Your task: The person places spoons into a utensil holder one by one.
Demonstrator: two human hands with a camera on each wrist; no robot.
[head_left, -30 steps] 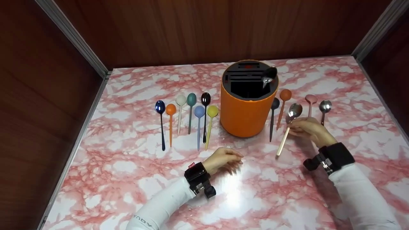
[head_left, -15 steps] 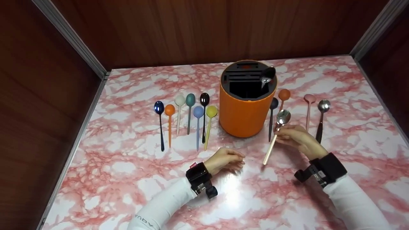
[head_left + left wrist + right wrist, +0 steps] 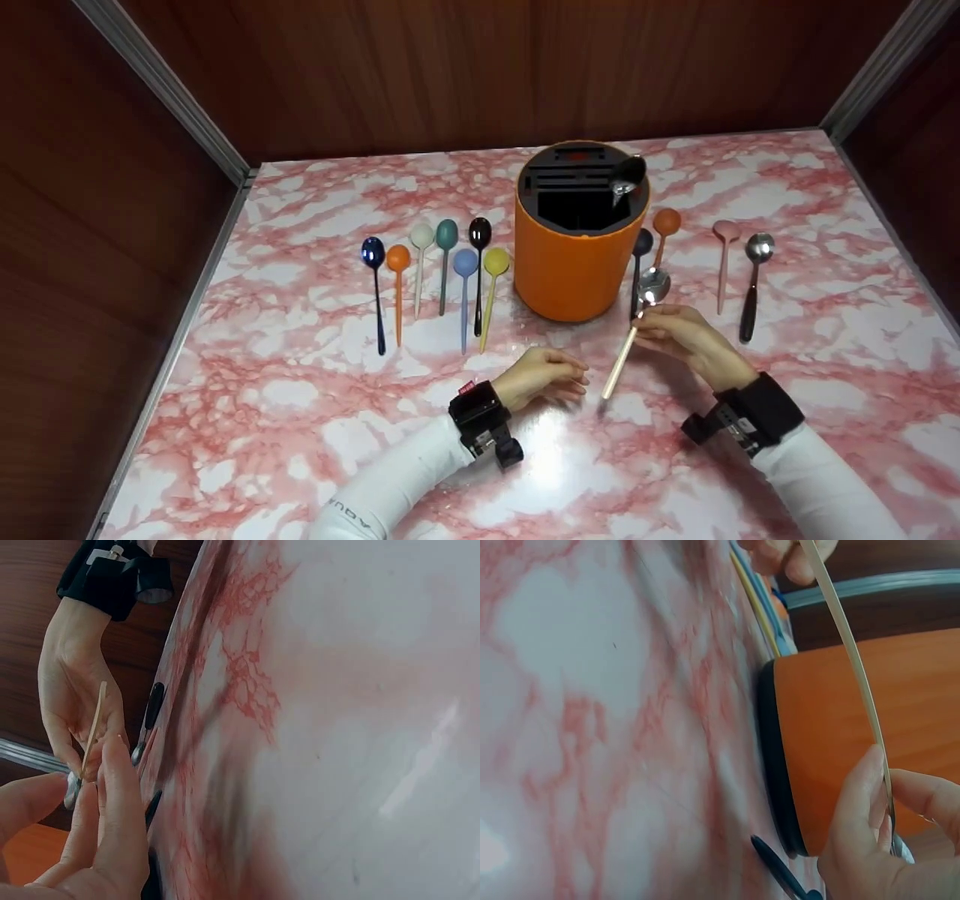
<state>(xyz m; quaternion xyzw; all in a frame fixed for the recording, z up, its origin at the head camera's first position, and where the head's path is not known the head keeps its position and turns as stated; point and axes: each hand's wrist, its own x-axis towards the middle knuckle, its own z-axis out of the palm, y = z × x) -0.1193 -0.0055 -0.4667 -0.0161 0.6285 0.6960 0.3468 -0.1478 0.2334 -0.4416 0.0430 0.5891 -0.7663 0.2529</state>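
Note:
My right hand (image 3: pixel 646 324) pinches a silver spoon with a pale handle (image 3: pixel 619 361) near its bowl and holds it tilted just above the table, in front of the orange cylindrical holder (image 3: pixel 574 259). The handle end points toward my left hand (image 3: pixel 574 375), which rests on the table with loosely curled fingers and holds nothing. In the right wrist view the thumb and fingers (image 3: pixel 862 840) clamp the pale handle (image 3: pixel 851 652) in front of the orange holder (image 3: pixel 855 735). The left wrist view shows the spoon handle (image 3: pixel 93 731) in my right hand (image 3: pixel 71 712).
A black spoon (image 3: pixel 628 176) stands in the holder's black slotted top. Several coloured spoons (image 3: pixel 447 262) lie in a row left of it. To its right lie a dark spoon (image 3: pixel 641 244), an orange spoon (image 3: pixel 665 223), a pink spoon (image 3: pixel 724 232) and a black-handled silver spoon (image 3: pixel 757 249). Wooden walls enclose the marble table (image 3: pixel 300 390).
My right hand has carried the pale-handled spoon left and nearer, out of the row on the right toward the front of the holder. My left hand has shifted slightly right.

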